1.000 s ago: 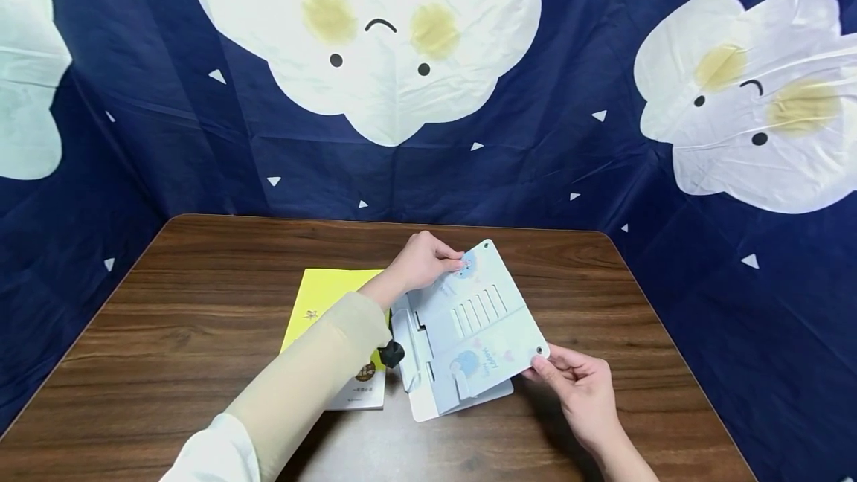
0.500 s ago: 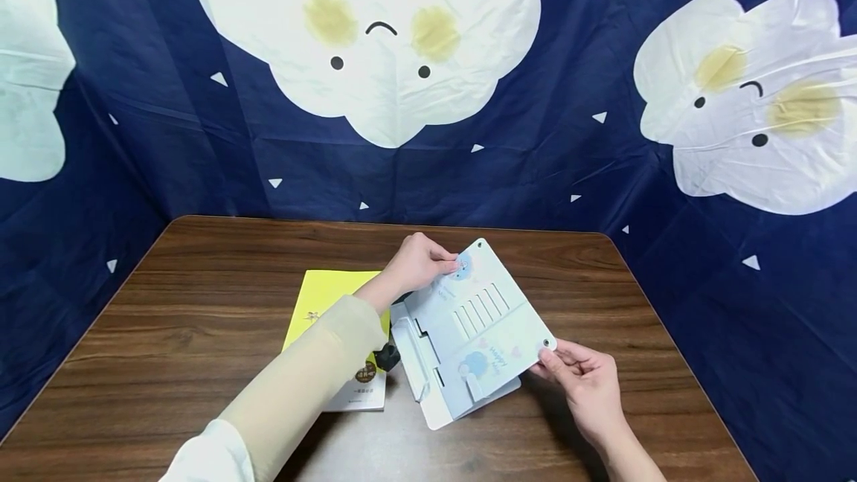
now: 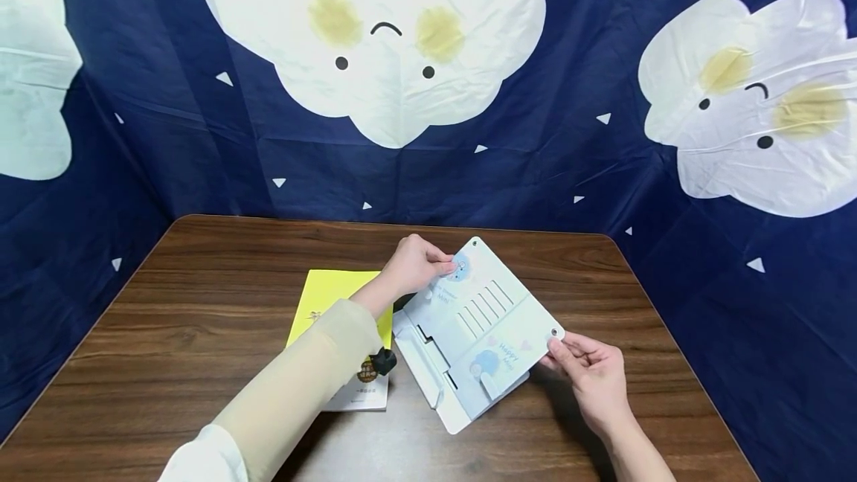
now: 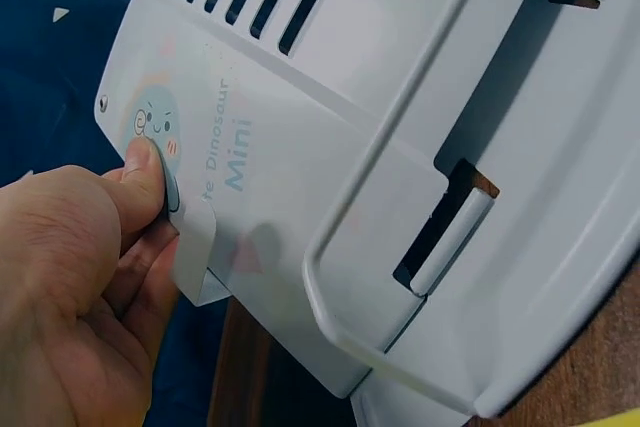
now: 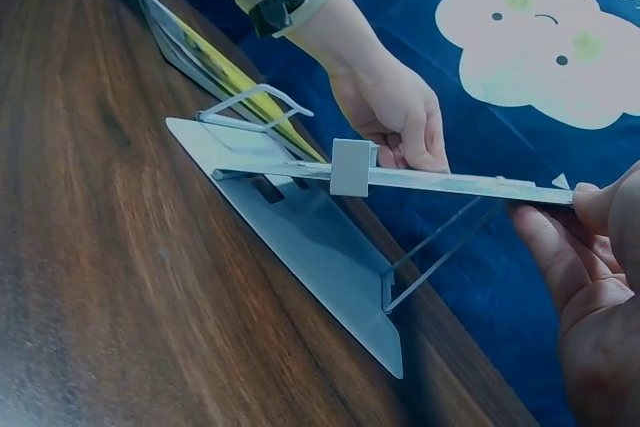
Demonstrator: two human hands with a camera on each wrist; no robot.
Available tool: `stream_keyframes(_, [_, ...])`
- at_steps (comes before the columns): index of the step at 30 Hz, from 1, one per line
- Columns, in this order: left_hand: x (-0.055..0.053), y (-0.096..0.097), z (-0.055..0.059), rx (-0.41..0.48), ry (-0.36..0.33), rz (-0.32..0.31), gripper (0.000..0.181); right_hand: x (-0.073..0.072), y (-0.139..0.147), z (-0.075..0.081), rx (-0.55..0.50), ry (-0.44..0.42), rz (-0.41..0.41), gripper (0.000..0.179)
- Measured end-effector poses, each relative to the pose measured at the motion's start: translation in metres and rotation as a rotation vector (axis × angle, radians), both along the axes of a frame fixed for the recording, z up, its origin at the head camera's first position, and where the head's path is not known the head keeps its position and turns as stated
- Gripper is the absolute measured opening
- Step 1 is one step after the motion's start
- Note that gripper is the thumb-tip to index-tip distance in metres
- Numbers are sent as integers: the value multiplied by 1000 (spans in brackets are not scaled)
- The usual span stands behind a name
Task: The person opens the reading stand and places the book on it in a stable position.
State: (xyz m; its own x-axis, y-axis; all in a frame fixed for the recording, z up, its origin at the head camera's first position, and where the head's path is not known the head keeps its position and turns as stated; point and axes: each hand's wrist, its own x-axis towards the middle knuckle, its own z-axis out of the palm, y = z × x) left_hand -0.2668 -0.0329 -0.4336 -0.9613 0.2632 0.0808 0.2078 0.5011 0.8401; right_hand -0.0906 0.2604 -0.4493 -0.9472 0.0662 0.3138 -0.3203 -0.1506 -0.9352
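A pale blue book stand (image 3: 478, 318) with slots and cartoon prints is raised at a tilt over its base plate (image 5: 300, 237) on the brown table (image 3: 201, 348). My left hand (image 3: 416, 265) pinches the panel's far corner, thumb on the cartoon face (image 4: 155, 162). My right hand (image 3: 589, 374) pinches the near right corner by the rivet (image 3: 554, 332). In the right wrist view the panel (image 5: 440, 182) shows edge-on, held up by a wire prop (image 5: 430, 257). The left wrist view shows the panel (image 4: 380, 147) up close.
A yellow book (image 3: 335, 303) lies flat on the table left of the stand, partly under my left forearm. A dark blue cloth with white cloud faces (image 3: 375, 43) hangs behind and to both sides of the table.
The stand's panel has swung a little to the right and nearer, and my right hand has moved right with its corner. My left hand keeps its pinch at the far corner.
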Motion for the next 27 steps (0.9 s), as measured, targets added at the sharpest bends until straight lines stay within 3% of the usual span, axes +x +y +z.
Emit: stream_keyframes(27, [12, -18, -2, 46, -22, 48, 7, -23, 8, 2, 49, -59, -75, 17])
